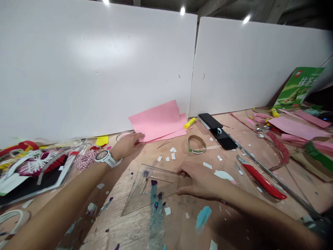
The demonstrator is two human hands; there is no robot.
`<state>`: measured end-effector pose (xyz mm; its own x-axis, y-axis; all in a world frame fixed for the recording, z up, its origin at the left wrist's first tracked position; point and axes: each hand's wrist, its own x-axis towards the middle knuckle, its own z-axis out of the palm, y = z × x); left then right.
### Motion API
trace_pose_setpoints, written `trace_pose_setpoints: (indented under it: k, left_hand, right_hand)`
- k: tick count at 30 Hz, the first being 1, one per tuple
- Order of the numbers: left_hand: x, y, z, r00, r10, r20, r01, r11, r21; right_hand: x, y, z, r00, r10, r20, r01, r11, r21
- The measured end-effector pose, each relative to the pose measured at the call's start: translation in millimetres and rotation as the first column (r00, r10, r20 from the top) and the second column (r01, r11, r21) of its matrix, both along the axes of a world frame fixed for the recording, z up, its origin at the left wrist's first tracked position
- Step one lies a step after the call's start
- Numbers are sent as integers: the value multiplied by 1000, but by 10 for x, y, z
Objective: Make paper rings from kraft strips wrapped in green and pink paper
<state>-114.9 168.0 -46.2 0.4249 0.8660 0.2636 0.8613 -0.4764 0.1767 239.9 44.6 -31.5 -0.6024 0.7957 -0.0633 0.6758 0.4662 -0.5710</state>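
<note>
At the lower left corner of a sheet of pink paper [158,121], my left hand [128,144] has its fingers closed on the edge, a white watch on the wrist. The sheet tilts up against the white board, with more pink paper under it. My right hand [196,178] grips the right end of a clear plastic set square [135,189], thumb at the near edge and fingers at the far one. The set square is over the paint-stained tabletop; whether it touches the wood I cannot tell. Small white paper scraps [173,150] lie between my hands.
White boards [104,69] wall off the back. A glue stick [190,123], a tape ring [196,144], phones [223,138], a red utility knife [262,180] and a long metal rod [270,172] lie rightward. String crafts [39,163] crowd the left; pink paper [296,126] the far right.
</note>
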Motion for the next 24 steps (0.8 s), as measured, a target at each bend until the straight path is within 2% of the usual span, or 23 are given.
trace_pose_setpoints:
  k: [5, 10, 17, 21, 24]
  left_hand:
    - [-40, 38, -83, 1000, 4, -16, -3, 998, 58]
    - [-14, 36, -81, 995, 32, 99, -47, 987, 151]
    - [34, -100, 34, 922, 57, 382, -169, 949, 265]
    - [3, -247, 125, 888, 43, 458, -200, 932, 301]
    - [-59, -333, 166, 880, 31, 474, -202, 928, 314]
  right_hand:
    - [-3, -14, 42, 1000, -5, -16, 5, 1000, -23]
    - [-12, -6, 17, 1000, -19, 0, 19, 999, -27]
    - [-16, 21, -27, 1000, 17, 7, -16, 1000, -20]
    - [-13, 19, -10, 999, 39, 16, -39, 999, -12]
    - [-8, 21, 17, 993, 111, 35, -110, 994, -16]
